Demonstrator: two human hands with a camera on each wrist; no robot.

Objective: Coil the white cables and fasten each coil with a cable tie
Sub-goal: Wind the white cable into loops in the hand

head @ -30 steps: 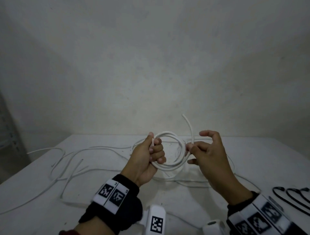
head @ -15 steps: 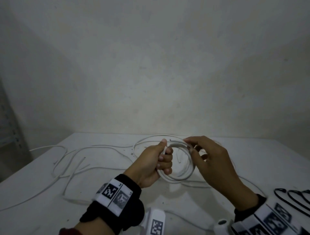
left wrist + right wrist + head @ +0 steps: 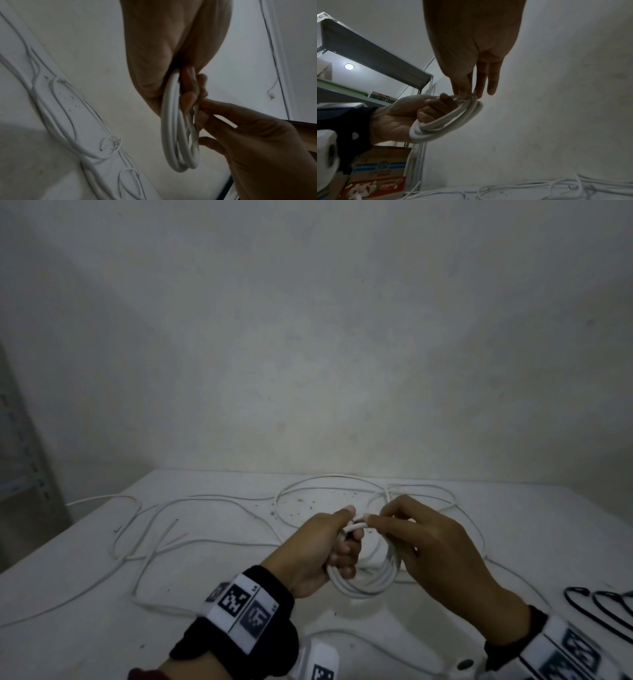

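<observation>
A small coil of white cable (image 3: 368, 585) (image 3: 178, 146) (image 3: 447, 124) hangs above the white table (image 3: 85, 594). My left hand (image 3: 329, 546) (image 3: 406, 115) grips the coil's left side, fingers curled through the loops. My right hand (image 3: 404, 529) (image 3: 240, 128) pinches the cable's free end at the top of the coil, right beside my left thumb. Black cable ties (image 3: 603, 606) lie on the table at the right edge, below and to the right of my right wrist.
Several loose white cables (image 3: 164, 529) (image 3: 539, 189) sprawl over the table's left and far parts. A metal shelf (image 3: 373, 56) with cardboard boxes (image 3: 376, 175) stands left of the table. A plain wall rises close behind.
The free end that stuck up a second ago has been bent down onto the coil. My right hand went from spread beside the coil to pinching at its top. Both hands sank slightly.
</observation>
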